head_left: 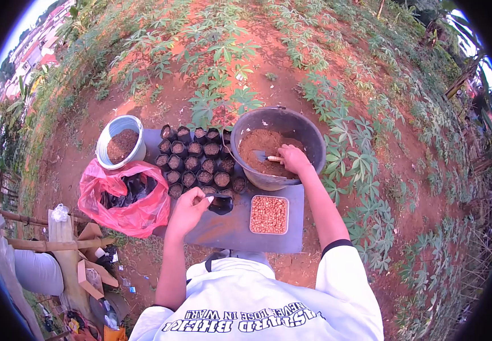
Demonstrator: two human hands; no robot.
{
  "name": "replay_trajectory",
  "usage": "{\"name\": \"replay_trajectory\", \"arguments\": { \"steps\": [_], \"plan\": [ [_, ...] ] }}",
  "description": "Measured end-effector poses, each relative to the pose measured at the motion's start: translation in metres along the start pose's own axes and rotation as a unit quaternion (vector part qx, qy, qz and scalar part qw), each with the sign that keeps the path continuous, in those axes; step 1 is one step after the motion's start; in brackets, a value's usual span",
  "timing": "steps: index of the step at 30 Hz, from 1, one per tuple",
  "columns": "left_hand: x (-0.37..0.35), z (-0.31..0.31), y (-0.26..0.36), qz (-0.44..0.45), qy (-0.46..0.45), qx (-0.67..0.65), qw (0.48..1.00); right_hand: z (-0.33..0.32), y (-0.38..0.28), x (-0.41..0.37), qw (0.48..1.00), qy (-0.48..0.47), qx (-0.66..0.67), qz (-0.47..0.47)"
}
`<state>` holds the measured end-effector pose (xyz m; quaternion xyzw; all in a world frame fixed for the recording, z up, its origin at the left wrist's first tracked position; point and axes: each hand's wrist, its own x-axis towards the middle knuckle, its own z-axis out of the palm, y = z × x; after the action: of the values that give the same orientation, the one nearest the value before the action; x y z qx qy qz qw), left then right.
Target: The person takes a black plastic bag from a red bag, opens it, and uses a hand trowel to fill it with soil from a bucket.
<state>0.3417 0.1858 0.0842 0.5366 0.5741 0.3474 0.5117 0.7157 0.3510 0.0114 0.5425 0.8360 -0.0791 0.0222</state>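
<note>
My right hand (293,158) is closed round the wooden handle of a small trowel (262,156), its blade in the brown soil (266,142) inside a big dark bucket (314,133). With thumb and fingers, my left hand (191,209) pinches the rim of a black plastic seedling bag (221,205) near the table's middle. How much soil that bag holds, I cannot make out. Just beyond it stand several black seedling bags (193,149) in rows, filled with soil. A square clear tub of orange-pink seeds (269,215) rests in front of the bucket.
At the left of the grey table (240,233) stands a pale blue bucket (138,128) with soil. A pink plastic bag (109,219) holding black plastic lies before it. Bamboo rails and a cardboard box (92,278) are at lower left. Leafy plants (217,51) grow in red earth beyond.
</note>
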Motion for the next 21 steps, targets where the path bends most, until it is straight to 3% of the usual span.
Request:
{"name": "replay_trajectory", "arguments": {
  "steps": [9, 21],
  "plan": [
    [0.002, 0.002, -0.007, 0.004, -0.007, -0.019, 1.000, 0.006, 0.002, 0.002, 0.999, -0.043, -0.014, 0.024],
    [0.016, 0.009, 0.009, -0.037, 0.001, -0.046, 0.998, -0.011, 0.007, -0.008, 0.999, 0.015, 0.050, -0.008]
  ]
}}
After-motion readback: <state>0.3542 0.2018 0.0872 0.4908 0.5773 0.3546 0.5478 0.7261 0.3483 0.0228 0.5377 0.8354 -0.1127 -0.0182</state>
